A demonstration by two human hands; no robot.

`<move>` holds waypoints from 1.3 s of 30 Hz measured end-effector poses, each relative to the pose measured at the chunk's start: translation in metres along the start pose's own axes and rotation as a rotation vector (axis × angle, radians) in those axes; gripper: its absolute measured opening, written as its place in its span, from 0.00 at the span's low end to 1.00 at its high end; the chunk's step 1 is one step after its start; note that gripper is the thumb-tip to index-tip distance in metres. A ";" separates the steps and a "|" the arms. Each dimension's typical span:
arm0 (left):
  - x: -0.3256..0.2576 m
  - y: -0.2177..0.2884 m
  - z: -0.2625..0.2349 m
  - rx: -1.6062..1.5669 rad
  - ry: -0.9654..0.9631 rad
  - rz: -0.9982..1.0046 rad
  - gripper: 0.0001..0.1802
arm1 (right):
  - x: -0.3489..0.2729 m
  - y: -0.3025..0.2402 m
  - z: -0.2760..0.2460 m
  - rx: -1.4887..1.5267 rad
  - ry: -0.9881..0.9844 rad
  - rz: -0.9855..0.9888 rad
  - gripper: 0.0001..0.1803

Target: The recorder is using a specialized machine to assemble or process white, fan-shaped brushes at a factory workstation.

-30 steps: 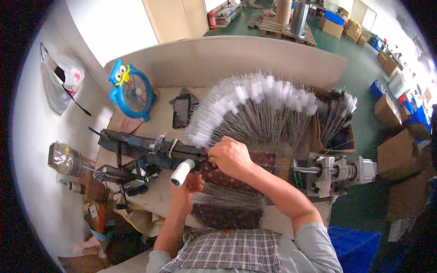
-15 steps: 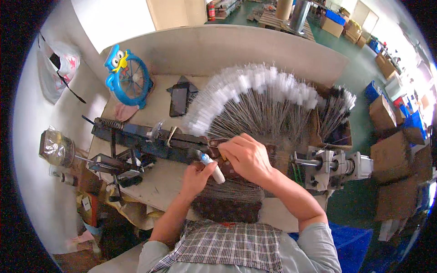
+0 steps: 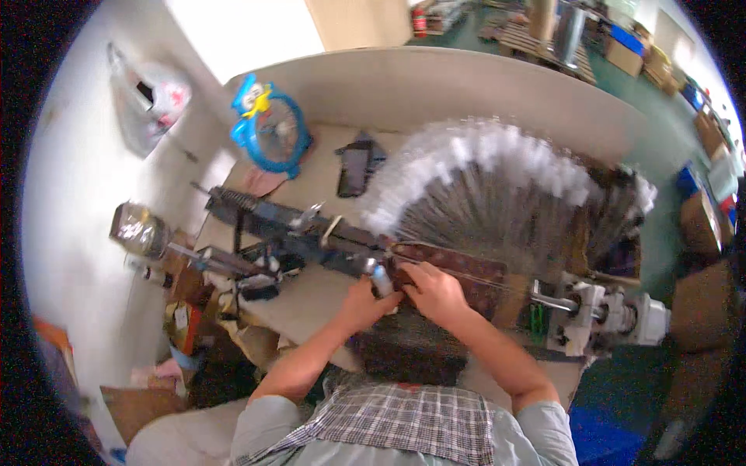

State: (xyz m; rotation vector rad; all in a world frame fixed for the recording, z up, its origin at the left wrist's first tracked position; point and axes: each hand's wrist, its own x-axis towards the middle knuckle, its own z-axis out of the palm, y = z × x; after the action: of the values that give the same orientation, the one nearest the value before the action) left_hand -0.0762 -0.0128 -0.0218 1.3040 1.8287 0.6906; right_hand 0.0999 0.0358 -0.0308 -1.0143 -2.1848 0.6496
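My left hand [image 3: 364,306] is closed around a white cylindrical handle with a blue band [image 3: 381,279], at the near side of a long dark metal fixture [image 3: 291,235]. Just right of it, my right hand [image 3: 437,297] has its fingers bent together at the fixture's right end; motion blur hides what they hold, if anything. Behind that hand lies a reddish-brown surface [image 3: 466,264] with thin wires along it. A wide fan of wire-stemmed brushes with white bristle tips [image 3: 482,167] spreads behind the hands.
A blue bird-shaped fan [image 3: 272,132] and a dark phone [image 3: 354,171] stand at the back left. To the right are a motor-driven shaft unit [image 3: 606,314] and a box of darker brushes [image 3: 622,225]. A low partition [image 3: 466,85] closes the back. A plastic bag [image 3: 151,109] hangs left.
My right hand has come down from the fixture's end, close beside my left hand. The left stays on the handle. The whole scene has shifted rightward in the view.
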 end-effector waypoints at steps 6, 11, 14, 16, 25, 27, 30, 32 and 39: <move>-0.012 -0.085 -0.063 -0.865 0.303 -0.219 0.17 | -0.005 -0.007 -0.030 0.073 -0.056 -0.037 0.18; -0.017 -0.119 -0.110 -1.312 0.410 -0.349 0.13 | -0.003 -0.010 -0.027 0.080 -0.090 -0.056 0.14; -0.011 -0.132 -0.112 -1.281 0.398 -0.362 0.11 | -0.002 -0.017 -0.032 0.082 -0.124 -0.030 0.14; -0.010 -0.135 -0.110 -1.332 0.403 -0.357 0.11 | -0.004 -0.017 -0.035 0.053 -0.152 0.013 0.14; -0.021 -0.083 -0.059 -1.227 0.385 -0.185 0.04 | 0.004 -0.050 -0.099 -0.194 -0.013 -0.076 0.10; -0.036 -0.029 -0.022 -0.913 0.131 -0.073 0.05 | 0.008 -0.045 -0.105 -0.227 0.084 -0.030 0.09; -0.035 0.037 0.017 -1.124 -0.104 -0.056 0.07 | 0.007 -0.031 -0.106 -0.020 0.108 0.243 0.10; -0.022 0.048 0.039 -1.164 -0.163 -0.025 0.09 | 0.002 -0.028 -0.109 0.040 0.091 0.264 0.10; -0.007 0.065 0.065 -1.035 -0.194 0.053 0.08 | -0.014 -0.024 -0.128 0.188 0.011 0.319 0.11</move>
State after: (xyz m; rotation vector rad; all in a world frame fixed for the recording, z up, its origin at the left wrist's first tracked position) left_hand 0.0136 0.0017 -0.0052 0.6715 0.9969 1.2550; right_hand 0.1867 0.0320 0.0669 -1.2706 -1.9249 0.9719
